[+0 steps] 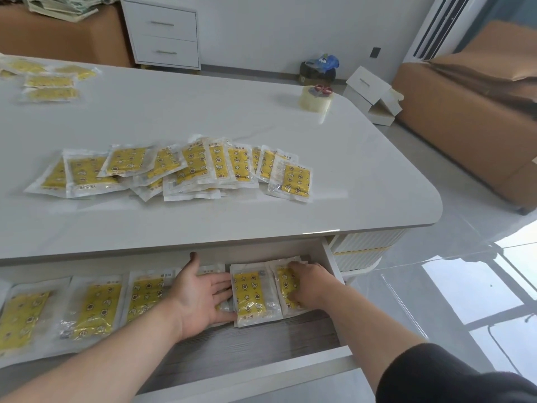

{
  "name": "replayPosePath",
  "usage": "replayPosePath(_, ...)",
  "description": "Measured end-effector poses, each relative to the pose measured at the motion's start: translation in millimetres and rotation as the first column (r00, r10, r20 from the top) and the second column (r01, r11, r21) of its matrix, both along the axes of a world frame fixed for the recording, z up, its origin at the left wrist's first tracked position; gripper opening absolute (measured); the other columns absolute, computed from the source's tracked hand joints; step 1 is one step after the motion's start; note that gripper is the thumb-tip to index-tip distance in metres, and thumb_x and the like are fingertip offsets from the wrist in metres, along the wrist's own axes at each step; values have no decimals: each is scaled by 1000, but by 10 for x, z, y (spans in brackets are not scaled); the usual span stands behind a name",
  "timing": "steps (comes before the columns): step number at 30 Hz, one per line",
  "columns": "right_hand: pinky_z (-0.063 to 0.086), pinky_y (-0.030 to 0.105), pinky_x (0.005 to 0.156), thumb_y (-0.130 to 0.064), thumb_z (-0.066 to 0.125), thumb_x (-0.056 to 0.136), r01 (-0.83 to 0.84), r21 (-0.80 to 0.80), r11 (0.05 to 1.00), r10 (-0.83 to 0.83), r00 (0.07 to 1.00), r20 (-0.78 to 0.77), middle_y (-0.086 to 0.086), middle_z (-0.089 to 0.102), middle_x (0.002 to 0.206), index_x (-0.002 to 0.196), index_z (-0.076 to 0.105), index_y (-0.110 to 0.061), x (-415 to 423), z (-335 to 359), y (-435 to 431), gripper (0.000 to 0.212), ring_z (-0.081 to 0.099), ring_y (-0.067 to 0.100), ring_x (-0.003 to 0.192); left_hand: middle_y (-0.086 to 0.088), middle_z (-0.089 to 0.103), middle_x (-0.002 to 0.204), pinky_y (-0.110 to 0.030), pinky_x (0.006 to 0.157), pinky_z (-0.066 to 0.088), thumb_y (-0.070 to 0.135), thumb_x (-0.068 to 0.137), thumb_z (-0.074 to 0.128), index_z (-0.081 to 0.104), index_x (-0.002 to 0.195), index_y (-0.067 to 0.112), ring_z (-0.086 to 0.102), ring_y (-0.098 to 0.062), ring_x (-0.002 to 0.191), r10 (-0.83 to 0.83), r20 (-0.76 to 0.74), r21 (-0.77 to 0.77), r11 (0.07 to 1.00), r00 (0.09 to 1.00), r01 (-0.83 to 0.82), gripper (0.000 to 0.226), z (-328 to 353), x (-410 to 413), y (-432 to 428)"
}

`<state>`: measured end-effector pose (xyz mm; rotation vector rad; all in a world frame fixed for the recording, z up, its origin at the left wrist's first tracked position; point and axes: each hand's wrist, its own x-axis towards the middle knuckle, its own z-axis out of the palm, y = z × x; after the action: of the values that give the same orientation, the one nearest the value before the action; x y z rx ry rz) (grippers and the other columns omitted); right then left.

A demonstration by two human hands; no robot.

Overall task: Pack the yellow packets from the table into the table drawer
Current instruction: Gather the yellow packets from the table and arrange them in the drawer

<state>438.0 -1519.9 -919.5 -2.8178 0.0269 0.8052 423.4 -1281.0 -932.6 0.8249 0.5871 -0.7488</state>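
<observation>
Rightmost yellow plastic packet (pixel 283 289) in white drawer (pixel 261 341) is clutched by right grip (pixel 308 282); open left grip (pixel 203 298) is laid flat beside.

Left grip (pixel 200 298) lies flat over one drawer packet (pixel 213 270), so mostly its top strip peeks out. Right grip (pixel 308 286) covers half the end packet (pixel 281 283), and honestly can't tell if those bent fingers (pixel 297 271) pinch it or just press. Leftmost drawer packet (pixel 17 318) runs off the frame edge. Far packets (pixel 49 82) on the worktop (pixel 261 126) are blurry, print too tiny to read anywhere. Middle pile (pixel 186 170) overlaps, burying the lower ones.
</observation>
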Motion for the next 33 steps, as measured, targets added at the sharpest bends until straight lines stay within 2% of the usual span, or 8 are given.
replayPosePath(6,34,33,114,-33,65,93,-28,10,1000,28,1000,4,7,41,153,157,25,-25,-23,41,0,75,34,25,142,-12,30,158,-60,95,40,77,88,23,38,146,2,25,-30,147,-33,94,6,999,995,33,96,-12,-7,5)
replayPosePath(9,32,35,116,-34,67,92,-92,5,996,92,996,-9,8,34,158,159,17,-24,-16,152,-39,85,28,26,147,-4,38,154,-48,107,41,85,72,44,52,134,20,37,-25,141,-256,334,332,933,907,141,90,-22,-57,-2)
replayPosePath(12,33,37,116,-32,71,90,-251,-113,961,259,964,61,9,26,163,159,20,-23,23,236,-82,86,30,27,148,17,31,153,-37,118,28,94,48,57,37,147,34,32,-10,141,-736,422,774,597,530,213,117,-37,-87,17)
replayPosePath(15,33,39,117,-40,73,86,-431,-258,865,463,883,76,7,16,166,159,18,-18,21,222,-134,94,24,24,151,24,-8,153,-25,116,-1,89,56,53,2,155,34,-1,1,140,-988,110,993,114,110,24,124,-119,-10,12)
replayPosePath(17,25,38,121,-50,77,79,-495,-309,812,530,847,37,8,7,168,160,8,-15,6,158,-160,112,14,23,154,13,-26,153,-27,113,-14,89,64,49,-18,149,29,-19,-4,142,-997,-74,986,-73,1,-147,123,-226,48,-9)
replayPosePath(20,22,40,122,-56,80,71,-525,-329,785,554,833,-9,9,2,168,160,2,-13,11,24,-152,125,13,25,154,3,-33,154,-31,114,-18,94,65,39,-27,144,27,-28,-14,143,-983,-180,953,-167,-29,-254,123,-383,87,-98)
replayPosePath(23,26,42,121,-61,79,69,-524,-332,784,550,835,-19,8,4,168,159,2,-13,37,-25,-133,127,17,26,153,1,-29,157,-31,116,-18,91,68,38,-18,153,22,-27,-14,144,-980,-196,936,-176,-37,-305,123,-471,77,-190)
replayPosePath(33,34,41,116,-55,65,83,-477,-326,816,520,853,55,5,8,168,158,7,-15,35,-73,-136,103,21,23,152,-1,-10,165,-34,120,-15,79,77,36,-3,157,18,-13,-14,150,-985,-153,933,-170,76,-316,107,-532,61,-244)
